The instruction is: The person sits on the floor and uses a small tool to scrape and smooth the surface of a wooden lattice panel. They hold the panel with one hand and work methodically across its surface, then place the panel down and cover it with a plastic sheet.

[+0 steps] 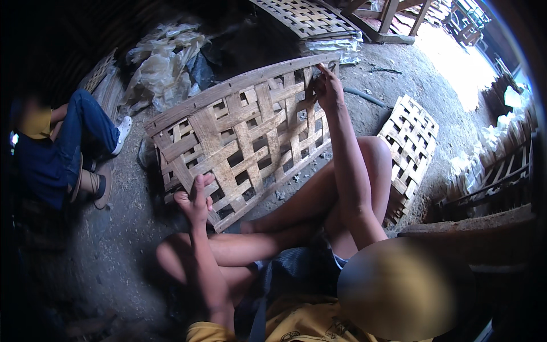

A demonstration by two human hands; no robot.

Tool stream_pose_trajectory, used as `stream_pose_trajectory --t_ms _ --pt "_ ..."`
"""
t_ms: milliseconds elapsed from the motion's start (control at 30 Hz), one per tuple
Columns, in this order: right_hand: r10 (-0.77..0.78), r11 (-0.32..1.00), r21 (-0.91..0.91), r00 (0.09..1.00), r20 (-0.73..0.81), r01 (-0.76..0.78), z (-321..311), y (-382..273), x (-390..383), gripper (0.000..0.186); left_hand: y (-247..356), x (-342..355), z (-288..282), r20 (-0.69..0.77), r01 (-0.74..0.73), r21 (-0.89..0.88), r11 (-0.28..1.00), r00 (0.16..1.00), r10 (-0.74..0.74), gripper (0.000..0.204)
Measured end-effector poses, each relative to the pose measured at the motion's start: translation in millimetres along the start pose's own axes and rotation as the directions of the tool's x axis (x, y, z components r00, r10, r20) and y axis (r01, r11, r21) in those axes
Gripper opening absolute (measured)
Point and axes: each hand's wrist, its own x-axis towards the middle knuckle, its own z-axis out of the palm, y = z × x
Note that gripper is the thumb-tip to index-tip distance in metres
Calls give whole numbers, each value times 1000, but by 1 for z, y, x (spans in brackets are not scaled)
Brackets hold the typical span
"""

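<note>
A woven panel of flat bamboo strips (236, 142) with a wooden frame stands tilted in front of my crossed legs. Its open lattice shows the ground through the gaps. At the panel's near left edge, my left hand (195, 200) is closed on the rim, thumb pointing up. My right arm reaches across to the far right corner, where my right hand (329, 91) grips the frame, one finger stretched along it. Part of the right hand's grip is hidden behind its own fingers. Close to my right knee lies another, paler woven panel (411, 145) on the ground.
Woven panels (307, 20) are stacked at the far side, near a wooden stand (393, 23). Crumpled translucent plastic sheets (162, 65) lie far left. At left sits another person (91, 122) in blue jeans. A rack with plastic-covered pieces (493, 165) stands at right.
</note>
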Motion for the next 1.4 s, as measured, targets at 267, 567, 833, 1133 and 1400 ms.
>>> stream_pose_trajectory --t_ms 267,567,833,1133,1400 --pt "-400 877 -278 916 29 392 -31 -5 17 24 2 0 13 34 -21 -46 999 999 23 32" --pt "-626 326 -897 779 30 297 -13 -4 -13 41 3 -1 1 11 -12 -8 1000 1000 12 31" --pt "-684 118 -875 678 271 469 -22 0 -6 32 3 -1 6 43 -17 -24 1000 999 18 31" --pt "-629 175 -895 746 220 411 -14 -6 -12 30 6 -3 7 26 -13 -13 1000 1000 13 32" --pt "-633 248 -863 748 199 440 -18 -5 -7 31 5 -3 6 26 -31 -21 999 999 31 31"
